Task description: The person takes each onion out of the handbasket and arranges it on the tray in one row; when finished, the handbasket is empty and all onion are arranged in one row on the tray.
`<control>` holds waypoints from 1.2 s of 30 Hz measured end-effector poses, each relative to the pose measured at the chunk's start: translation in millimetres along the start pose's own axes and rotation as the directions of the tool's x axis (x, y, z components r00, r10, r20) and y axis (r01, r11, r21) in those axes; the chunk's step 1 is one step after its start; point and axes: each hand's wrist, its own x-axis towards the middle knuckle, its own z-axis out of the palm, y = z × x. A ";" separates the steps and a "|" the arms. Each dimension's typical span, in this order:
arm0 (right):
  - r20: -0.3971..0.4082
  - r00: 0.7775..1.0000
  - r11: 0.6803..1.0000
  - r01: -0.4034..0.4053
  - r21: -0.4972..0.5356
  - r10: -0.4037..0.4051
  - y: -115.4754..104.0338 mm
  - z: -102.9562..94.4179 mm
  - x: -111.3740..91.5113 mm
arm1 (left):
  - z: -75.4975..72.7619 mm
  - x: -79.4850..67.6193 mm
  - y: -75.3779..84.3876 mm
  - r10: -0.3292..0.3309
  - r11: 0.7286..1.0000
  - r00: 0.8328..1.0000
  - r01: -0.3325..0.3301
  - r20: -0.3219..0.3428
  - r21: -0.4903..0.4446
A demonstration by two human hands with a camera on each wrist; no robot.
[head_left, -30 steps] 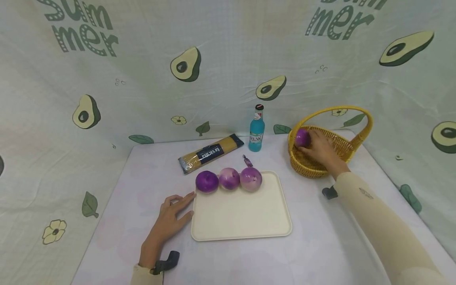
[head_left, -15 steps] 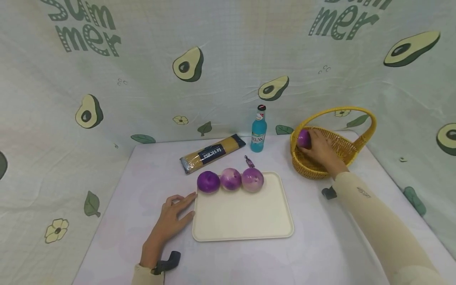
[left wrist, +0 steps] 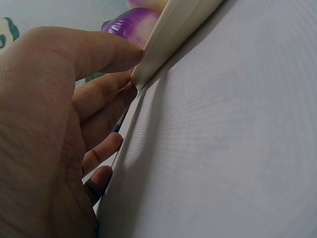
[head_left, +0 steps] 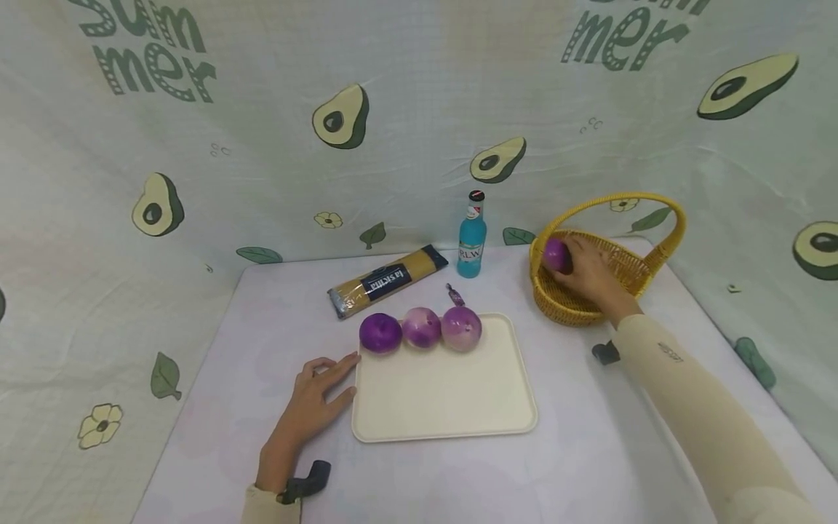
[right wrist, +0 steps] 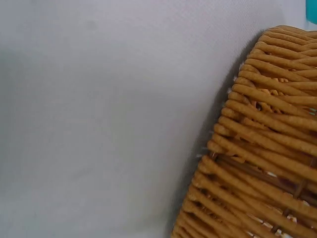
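My right hand (head_left: 585,269) reaches into a yellow wicker basket (head_left: 569,313) under its raised handle. Its fingers curl over a round purple vegetable (head_left: 555,255) by the basket's left wall. The right wrist view shows the basket's woven side (right wrist: 267,134) but not the hand. My left hand (head_left: 317,400) rests at the left edge of a cream tray (head_left: 445,400), index fingertip near the top corner and thumb lower down. Up close, thumb and fingertips of the left hand (left wrist: 64,94) meet the tray's rim (left wrist: 173,34), fingers loosely extended.
Three round vegetables, dark purple (head_left: 380,333), purple-and-white (head_left: 421,327) and pale purple (head_left: 461,329), line the tray's far edge. Behind lie a small wrapped purple item (head_left: 455,295) and a spaghetti packet (head_left: 388,282). A blue bottle (head_left: 471,240) stands left of the basket, before a patterned cloth.
The head view shifts slightly. My right hand stays in the basket, its fingers shifting a little on the purple vegetable. The left hand keeps its place at the tray.
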 end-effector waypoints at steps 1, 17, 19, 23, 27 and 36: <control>0.003 1.000 1.000 0.001 -0.002 -0.001 -0.3 -1.1 -1.0 | -0.1 0.0 -0.3 -0.006 1.000 1.000 0.006 0.005 -0.001; -0.020 0.999 0.999 0.031 -0.019 -0.032 -4.5 -12.2 -24.5 | -3.2 -0.5 3.3 -0.030 1.000 0.999 0.030 0.031 0.005; -0.022 0.999 0.999 0.029 -0.019 -0.030 -5.3 -12.9 -27.5 | -2.8 -0.7 2.7 -0.027 1.000 0.999 0.027 0.032 0.008; -0.035 0.999 0.999 0.032 -0.006 -0.032 -7.3 -14.8 -34.0 | -2.3 -1.4 2.1 -0.006 1.000 1.000 0.006 0.014 0.011; -0.038 0.998 0.999 0.041 -0.007 -0.041 -9.2 -18.4 -39.3 | -2.8 -1.8 3.4 0.009 1.000 1.000 -0.009 -0.003 -0.001; -0.027 0.999 0.998 0.038 -0.045 -0.039 -17.8 -32.5 -48.4 | -2.3 -1.4 1.9 -0.006 1.000 1.000 0.005 0.021 0.008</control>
